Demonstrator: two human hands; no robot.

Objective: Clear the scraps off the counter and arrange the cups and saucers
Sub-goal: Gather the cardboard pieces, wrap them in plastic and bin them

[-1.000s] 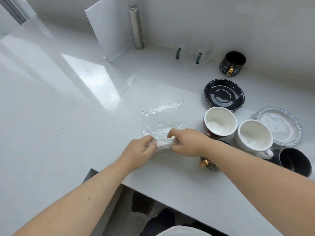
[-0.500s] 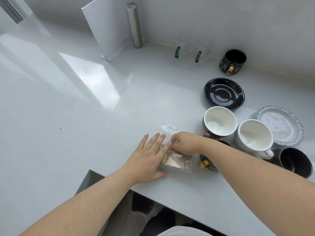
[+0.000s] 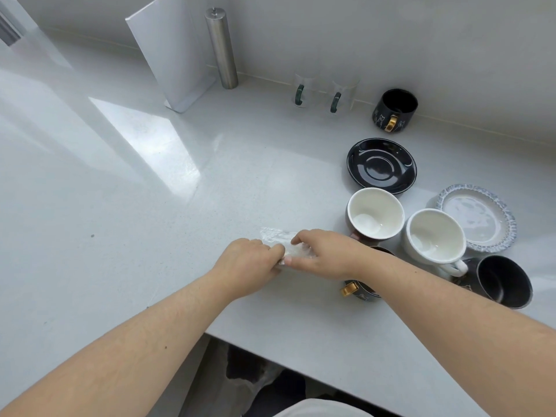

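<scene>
- My left hand (image 3: pixel 251 263) and right hand (image 3: pixel 326 254) meet over the wrap (image 3: pixel 278 237), a crinkled scrap of clear plastic film lying on the counter (image 3: pixel 150 206) just left of the cups.
- My left fingers are curled in and pressed together, bunching the film's near end; the fingertips are tucked under, so I cannot tell how much they enclose.
- My right fingers (image 3: pixel 301 237) lie flat and together on top of the film, with the thumb (image 3: pixel 293 260) pressing its near edge toward my left knuckles.
- Only a far strip of film shows beyond the fingers, glossy and wrinkled; the rest is under my hands.
- The counter is smooth pale stone with fine speckles and a bright patch of light.
- A brown cup (image 3: pixel 375 213) with a white glazed inside stands just right of my right hand; a white cup (image 3: pixel 433 236) touches it on the right.
- A black cup with a gold handle (image 3: pixel 349 288) is mostly hidden under my right forearm.
- A matte black bowl-shaped cup (image 3: pixel 504 281) sits at the far right, near the white cup's handle.
- A glossy black saucer (image 3: pixel 381 166) lies behind the cups; a pale saucer with a blue speckled rim (image 3: pixel 478 218) lies to the right.
- Another black mug (image 3: pixel 395 111), two clear glasses (image 3: pixel 328 91), a steel cylinder (image 3: pixel 221 48) and a white board (image 3: pixel 168 55) stand by the wall.
</scene>
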